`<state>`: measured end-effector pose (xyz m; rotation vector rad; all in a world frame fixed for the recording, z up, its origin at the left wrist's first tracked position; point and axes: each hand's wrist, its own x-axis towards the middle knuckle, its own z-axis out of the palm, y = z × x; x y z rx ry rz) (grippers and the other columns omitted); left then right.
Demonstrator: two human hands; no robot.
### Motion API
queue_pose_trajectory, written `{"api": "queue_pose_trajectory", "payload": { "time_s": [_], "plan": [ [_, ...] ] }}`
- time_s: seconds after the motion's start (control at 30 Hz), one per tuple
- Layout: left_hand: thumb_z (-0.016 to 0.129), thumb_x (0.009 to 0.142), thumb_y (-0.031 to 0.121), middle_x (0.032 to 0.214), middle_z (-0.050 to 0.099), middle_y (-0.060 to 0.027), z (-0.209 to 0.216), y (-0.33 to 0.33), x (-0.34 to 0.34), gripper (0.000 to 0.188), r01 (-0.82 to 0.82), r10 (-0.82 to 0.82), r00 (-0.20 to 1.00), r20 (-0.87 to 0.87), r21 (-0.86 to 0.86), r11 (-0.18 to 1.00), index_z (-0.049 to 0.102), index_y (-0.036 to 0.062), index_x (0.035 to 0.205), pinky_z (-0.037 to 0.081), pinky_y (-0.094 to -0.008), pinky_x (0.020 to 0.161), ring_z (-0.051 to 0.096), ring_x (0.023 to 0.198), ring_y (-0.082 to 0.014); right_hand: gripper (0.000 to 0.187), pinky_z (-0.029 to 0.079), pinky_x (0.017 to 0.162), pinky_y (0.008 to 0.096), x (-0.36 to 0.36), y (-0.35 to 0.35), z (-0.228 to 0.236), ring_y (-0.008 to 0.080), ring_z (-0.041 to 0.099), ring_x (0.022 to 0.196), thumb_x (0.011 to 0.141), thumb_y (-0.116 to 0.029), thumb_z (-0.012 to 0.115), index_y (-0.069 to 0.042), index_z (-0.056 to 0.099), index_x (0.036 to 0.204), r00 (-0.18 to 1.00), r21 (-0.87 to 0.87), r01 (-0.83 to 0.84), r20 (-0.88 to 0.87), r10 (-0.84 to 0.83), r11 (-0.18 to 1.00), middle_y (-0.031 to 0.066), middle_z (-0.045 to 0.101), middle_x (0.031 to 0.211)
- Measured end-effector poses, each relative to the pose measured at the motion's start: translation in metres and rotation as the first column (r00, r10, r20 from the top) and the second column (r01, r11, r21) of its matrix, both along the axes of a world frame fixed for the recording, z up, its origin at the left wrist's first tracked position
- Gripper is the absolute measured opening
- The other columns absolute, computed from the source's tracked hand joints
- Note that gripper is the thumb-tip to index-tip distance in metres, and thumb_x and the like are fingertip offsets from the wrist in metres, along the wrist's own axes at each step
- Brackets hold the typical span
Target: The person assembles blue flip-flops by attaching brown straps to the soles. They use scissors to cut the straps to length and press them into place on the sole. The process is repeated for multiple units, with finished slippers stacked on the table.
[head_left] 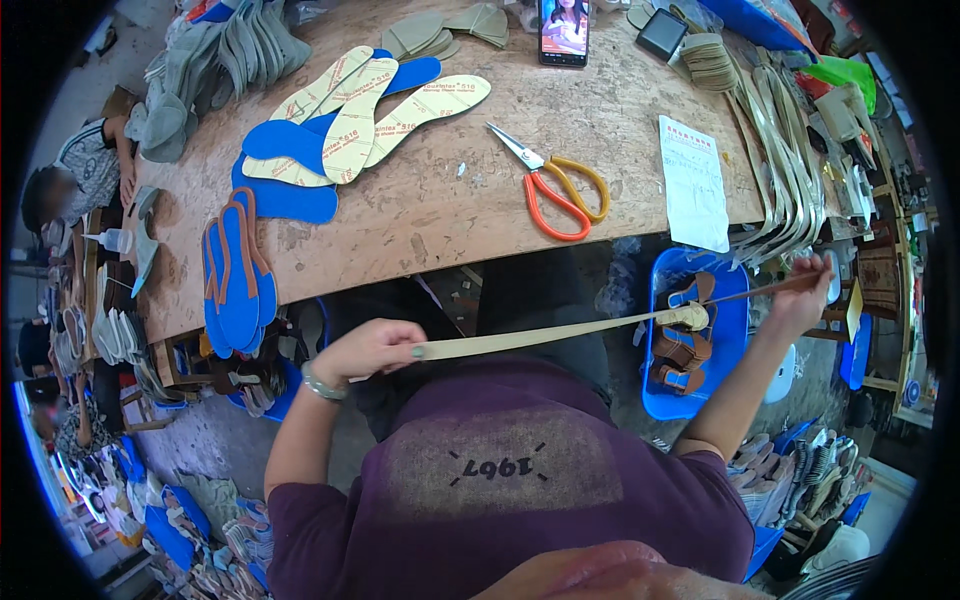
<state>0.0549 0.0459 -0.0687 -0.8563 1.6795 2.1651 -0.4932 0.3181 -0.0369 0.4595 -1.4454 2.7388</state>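
Observation:
A long beige strip (pixel 530 337) stretches across my lap below the table edge. My left hand (pixel 378 346) pinches its left end between thumb and fingers. Toward the right the strip reaches a bunched, pale ringed piece (pixel 684 317), from which a narrow brown strip (pixel 750 293) runs up to my right hand (pixel 803 290). The fingers of that hand are closed round the brown end. How the two strips join cannot be made out. Behind the bunched piece stands a blue bin (pixel 655 385) holding several brown strappy shoe parts (pixel 682 350).
On the wooden table (pixel 420 225) lie scissors (pixel 552 185), a paper sheet (pixel 694 184), cream insoles (pixel 430 110), blue sole pieces (pixel 290 198) and hanging strips (pixel 775 160). A phone (pixel 564 32) stands at the back. Another person (pixel 90 165) sits at the left.

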Motion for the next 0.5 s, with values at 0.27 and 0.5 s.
{"api": "queue_pose_trajectory", "payload": {
  "time_s": [0.27,0.5],
  "plan": [
    [0.061,0.091,0.022,0.062,0.047,0.0073,0.011,-0.008,0.023,0.016,-0.089,0.097,0.995,0.034,-0.19,0.978,0.062,0.0064,0.088,0.034,-0.0197,0.051,0.041,0.055,-0.0018,0.036,0.051,0.081,0.0379,0.085,0.009,-0.028,0.0263,0.063,0.093,0.08,-0.018,0.063,-0.008,0.063,0.115,0.879,0.945,0.326,-0.306,0.367,0.008,0.0139,0.064,0.106],
    [0.058,0.091,0.021,0.059,0.049,0.0051,0.039,0.017,-0.03,0.019,-0.167,0.131,0.965,-0.228,-0.147,0.975,0.063,0.0037,0.089,0.031,-0.0199,0.045,0.041,0.049,-0.0031,0.055,0.047,0.089,0.0423,0.331,-0.155,-0.013,0.0327,0.06,0.102,0.08,-0.009,0.058,-0.001,0.042,0.132,0.026,0.94,-0.22,-0.263,0.964,0.262,0.0181,0.061,0.111]
  ]
}}
